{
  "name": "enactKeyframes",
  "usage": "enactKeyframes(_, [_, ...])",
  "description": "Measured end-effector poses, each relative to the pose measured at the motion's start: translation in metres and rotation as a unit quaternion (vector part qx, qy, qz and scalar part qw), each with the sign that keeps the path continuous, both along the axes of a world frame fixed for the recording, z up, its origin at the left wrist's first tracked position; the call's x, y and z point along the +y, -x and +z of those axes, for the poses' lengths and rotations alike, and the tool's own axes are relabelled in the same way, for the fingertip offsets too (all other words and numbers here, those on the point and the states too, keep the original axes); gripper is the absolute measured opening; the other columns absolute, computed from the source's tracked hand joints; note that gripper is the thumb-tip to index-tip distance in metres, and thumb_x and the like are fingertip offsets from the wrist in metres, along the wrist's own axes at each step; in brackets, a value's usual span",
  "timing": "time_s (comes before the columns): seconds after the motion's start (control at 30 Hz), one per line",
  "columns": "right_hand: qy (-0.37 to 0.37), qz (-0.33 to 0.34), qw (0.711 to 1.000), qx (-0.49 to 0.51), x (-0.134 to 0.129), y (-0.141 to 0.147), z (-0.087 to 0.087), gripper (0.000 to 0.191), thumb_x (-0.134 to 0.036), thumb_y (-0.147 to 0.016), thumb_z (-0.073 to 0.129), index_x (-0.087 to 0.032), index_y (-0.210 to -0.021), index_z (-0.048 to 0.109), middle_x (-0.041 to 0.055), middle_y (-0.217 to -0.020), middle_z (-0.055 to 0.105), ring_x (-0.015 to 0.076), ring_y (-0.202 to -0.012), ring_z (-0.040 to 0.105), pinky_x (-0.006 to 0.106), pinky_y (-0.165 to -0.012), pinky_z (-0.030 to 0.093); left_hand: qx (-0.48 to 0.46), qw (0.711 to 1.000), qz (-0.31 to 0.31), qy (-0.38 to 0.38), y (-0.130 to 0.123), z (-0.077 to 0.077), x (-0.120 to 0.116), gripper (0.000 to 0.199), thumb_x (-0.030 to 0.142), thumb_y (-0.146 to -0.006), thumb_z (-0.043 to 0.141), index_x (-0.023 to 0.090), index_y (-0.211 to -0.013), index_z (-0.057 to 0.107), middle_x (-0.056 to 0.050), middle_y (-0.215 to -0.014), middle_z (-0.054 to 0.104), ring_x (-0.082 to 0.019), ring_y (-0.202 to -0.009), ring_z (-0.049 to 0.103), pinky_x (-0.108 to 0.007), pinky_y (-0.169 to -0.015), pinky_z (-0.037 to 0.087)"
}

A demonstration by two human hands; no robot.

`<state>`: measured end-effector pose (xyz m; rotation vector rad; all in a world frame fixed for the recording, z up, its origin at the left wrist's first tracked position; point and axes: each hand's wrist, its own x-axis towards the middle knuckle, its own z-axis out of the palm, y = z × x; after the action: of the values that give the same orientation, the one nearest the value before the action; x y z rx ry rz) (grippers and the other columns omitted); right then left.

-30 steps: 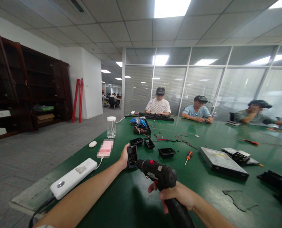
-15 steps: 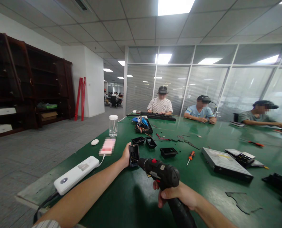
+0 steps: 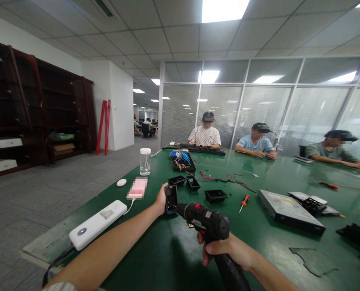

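My left hand [image 3: 161,199] grips a small black plastic housing [image 3: 171,195] by its left side, its hollow face turned toward me. Wrapped round the handle of a black cordless drill [image 3: 208,220] is my right hand [image 3: 220,248]. The drill's chuck points left, and its tip reaches the lower right part of the housing; whether it touches a screw there is too small to tell. Beyond the housing lie similar black plastic housings: one [image 3: 177,180] behind it, another [image 3: 193,183] beside that, and a third [image 3: 215,196] farther right.
An orange screwdriver [image 3: 244,203] and a flat silver disc drive [image 3: 291,211] lie on the right of the green table [image 3: 155,258]. At left are a white power strip [image 3: 97,224], a phone [image 3: 137,188] and a clear jar [image 3: 145,162]. Several people sit across the table.
The hands, drill and housing hold almost the same place. The view has shifted very slightly, and the co-worker at far right has moved an arm.
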<state>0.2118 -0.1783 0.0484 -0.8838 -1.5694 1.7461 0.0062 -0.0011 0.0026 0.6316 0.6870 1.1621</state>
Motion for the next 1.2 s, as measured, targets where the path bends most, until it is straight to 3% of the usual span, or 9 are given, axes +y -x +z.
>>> enactKeyframes(0.23, [-0.006, -0.010, 1.000, -0.010, -0.0011, 0.0006, 0.0030, 0.030, -0.021, -0.060, 0.061, -0.013, -0.088, 0.056, 0.0039, -0.079, 0.058, 0.0145, -0.061, 0.056, 0.029, -0.067, 0.041, 0.015, 1.000, 0.013, 0.004, -0.0005, -0.0010, 0.0014, 0.039, 0.054, -0.064, 0.047, 0.015, -0.065, 0.053, -0.001, -0.047, 0.053, -0.016, -0.041, 0.051, -0.027, -0.043, 0.040])
enactKeyframes(0.63, [-0.007, -0.013, 1.000, -0.005, 0.0000, -0.0002, 0.0019, 0.024, -0.022, -0.059, 0.062, -0.013, -0.081, 0.056, 0.0035, -0.075, 0.058, 0.0155, -0.062, 0.056, 0.030, -0.068, 0.040, -0.004, 1.000, 0.012, -0.005, -0.0004, -0.0002, -0.0006, 0.036, 0.051, -0.066, 0.046, 0.016, -0.066, 0.054, -0.003, -0.050, 0.055, -0.018, -0.043, 0.053, -0.029, -0.044, 0.041])
enactKeyframes(1.2, [-0.010, -0.007, 0.999, -0.033, -0.0014, 0.0009, 0.0032, 0.031, -0.022, -0.059, 0.058, -0.011, -0.088, 0.055, 0.0031, -0.063, 0.060, 0.0164, -0.062, 0.055, 0.030, -0.068, 0.038, -0.009, 1.000, 0.007, -0.003, -0.0004, 0.0000, -0.0003, 0.037, 0.050, -0.068, 0.044, 0.015, -0.065, 0.054, -0.003, -0.049, 0.055, -0.018, -0.042, 0.052, -0.029, -0.043, 0.040])
